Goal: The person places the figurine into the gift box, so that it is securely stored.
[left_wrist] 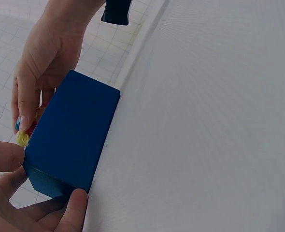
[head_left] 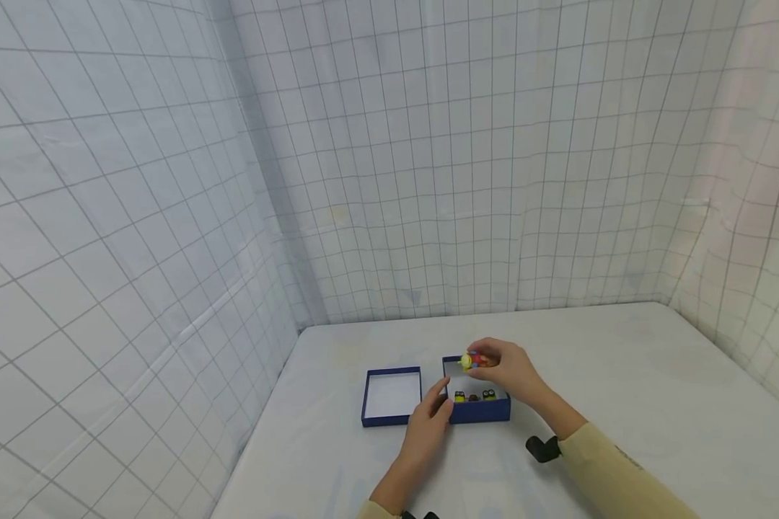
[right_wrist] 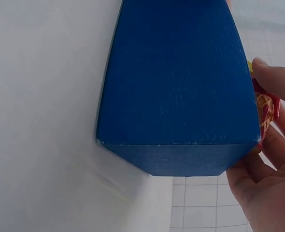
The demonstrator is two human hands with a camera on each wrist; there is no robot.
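Observation:
My right hand (head_left: 509, 369) pinches a small toy figure (head_left: 474, 360) above the far part of an open blue box (head_left: 480, 412). The figure has a yellow head, a red body and blue bits; a waffle-patterned part (right_wrist: 264, 110) of it shows in the right wrist view. At the box's near left corner, my left hand (head_left: 426, 425) holds the side, thumb by the rim and fingers bent against the wall (left_wrist: 50, 182). Inside, along the near wall, sit a yellow figure (head_left: 459, 396), a brown piece (head_left: 473, 398) and another yellow figure (head_left: 489, 395). Part of the box floor is hidden.
A shallow blue lid (head_left: 392, 419) with a white inside lies left of the box. Both are on a white-covered table (head_left: 610, 375), with gridded white sheets (head_left: 389, 180) hanging behind and at the sides. A black wrist mount (head_left: 542, 448) sticks out from the right sleeve.

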